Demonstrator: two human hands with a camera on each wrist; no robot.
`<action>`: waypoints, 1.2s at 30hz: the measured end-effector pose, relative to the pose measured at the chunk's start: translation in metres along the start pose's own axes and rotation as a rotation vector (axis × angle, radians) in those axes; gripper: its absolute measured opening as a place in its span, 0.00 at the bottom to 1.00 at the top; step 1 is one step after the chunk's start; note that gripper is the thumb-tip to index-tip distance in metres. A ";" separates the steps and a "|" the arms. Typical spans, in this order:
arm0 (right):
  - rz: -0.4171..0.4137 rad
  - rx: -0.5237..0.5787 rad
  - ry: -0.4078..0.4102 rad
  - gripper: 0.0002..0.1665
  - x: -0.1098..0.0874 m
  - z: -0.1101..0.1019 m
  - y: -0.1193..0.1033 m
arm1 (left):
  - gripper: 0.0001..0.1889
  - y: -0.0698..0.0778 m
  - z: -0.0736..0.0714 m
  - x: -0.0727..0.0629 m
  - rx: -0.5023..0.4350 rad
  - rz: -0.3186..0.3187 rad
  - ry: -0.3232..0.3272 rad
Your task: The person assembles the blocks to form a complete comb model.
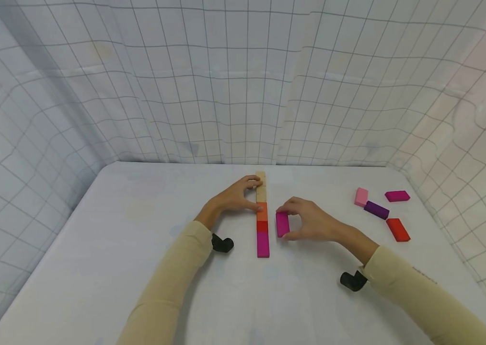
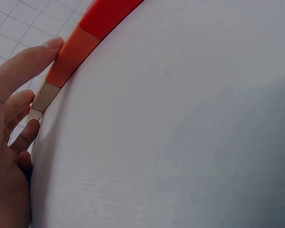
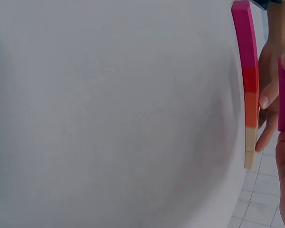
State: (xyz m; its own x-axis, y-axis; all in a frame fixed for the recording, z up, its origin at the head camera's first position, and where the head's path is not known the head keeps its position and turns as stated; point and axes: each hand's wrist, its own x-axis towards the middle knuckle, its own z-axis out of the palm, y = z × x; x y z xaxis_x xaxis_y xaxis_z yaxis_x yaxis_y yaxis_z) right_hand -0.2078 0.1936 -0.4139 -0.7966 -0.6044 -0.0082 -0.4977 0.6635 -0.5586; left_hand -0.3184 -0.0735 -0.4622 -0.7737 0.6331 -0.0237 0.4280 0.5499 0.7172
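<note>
A straight row of blocks runs away from me in the head view: a magenta block (image 1: 263, 245) nearest, then a red block (image 1: 262, 226), an orange block (image 1: 262, 211) and plain wood-coloured blocks (image 1: 261, 193) at the far end. My left hand (image 1: 234, 195) lies along the row's left side, its thumb at the orange block and its fingertips by the wood-coloured ones. Just right of the row, my right hand (image 1: 312, 221) pinches another magenta block (image 1: 283, 224) by its two ends, between thumb and fingers. A narrow gap separates this block from the row.
Off to the right lie a pink block (image 1: 361, 197), a purple block (image 1: 376, 210), a third magenta block (image 1: 397, 196) and a red block (image 1: 398, 230). White curtains (image 1: 260, 96) with a grid pattern surround the white table (image 1: 109, 249) at the back and sides.
</note>
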 end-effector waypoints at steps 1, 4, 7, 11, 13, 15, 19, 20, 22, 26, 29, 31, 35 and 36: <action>-0.009 0.004 -0.004 0.39 0.000 0.001 -0.003 | 0.47 0.000 0.000 0.000 0.001 0.001 0.001; -0.042 0.014 -0.016 0.38 -0.002 0.006 -0.009 | 0.47 -0.001 0.001 0.001 0.005 0.002 0.002; -0.061 0.024 -0.037 0.37 -0.004 0.012 -0.016 | 0.47 -0.001 0.001 0.000 0.006 0.004 -0.002; -0.074 0.028 -0.072 0.38 -0.007 0.019 -0.026 | 0.47 -0.001 0.000 -0.001 0.007 0.001 -0.005; -0.087 0.023 -0.088 0.38 -0.009 0.022 -0.030 | 0.47 -0.001 0.000 -0.002 0.009 0.004 -0.003; -0.107 0.026 -0.100 0.38 -0.011 0.025 -0.034 | 0.47 -0.001 0.000 -0.002 0.009 0.007 0.000; -0.146 0.036 -0.122 0.37 -0.016 0.032 -0.042 | 0.48 -0.001 0.000 -0.001 0.016 0.019 0.004; -0.154 0.033 -0.127 0.36 -0.017 0.035 -0.043 | 0.48 -0.001 0.000 -0.001 0.017 0.020 0.003; -0.158 0.022 -0.144 0.37 -0.019 0.038 -0.047 | 0.48 -0.001 0.000 -0.001 0.022 0.024 0.003; -0.153 -0.017 -0.191 0.38 -0.023 0.046 -0.052 | 0.48 -0.002 0.000 0.000 0.029 0.020 0.004; -0.147 -0.060 -0.216 0.38 -0.025 0.052 -0.053 | 0.48 -0.003 0.000 0.001 0.025 0.016 0.002; -0.151 -0.093 -0.220 0.38 -0.026 0.055 -0.053 | 0.48 -0.003 0.000 0.001 0.020 0.015 0.000; -0.170 -0.155 -0.210 0.39 -0.028 0.058 -0.051 | 0.48 -0.003 0.000 0.001 0.012 0.020 0.001; -0.175 -0.164 -0.208 0.40 -0.028 0.057 -0.051 | 0.48 -0.002 0.000 0.000 0.012 0.020 0.003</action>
State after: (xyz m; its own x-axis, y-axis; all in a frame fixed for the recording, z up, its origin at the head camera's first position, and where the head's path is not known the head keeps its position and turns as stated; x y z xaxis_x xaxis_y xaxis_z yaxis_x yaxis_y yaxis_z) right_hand -0.1402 0.1516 -0.4327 -0.6150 -0.7817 -0.1031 -0.6830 0.5935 -0.4257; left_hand -0.3199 -0.0746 -0.4638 -0.7661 0.6426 -0.0076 0.4490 0.5436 0.7091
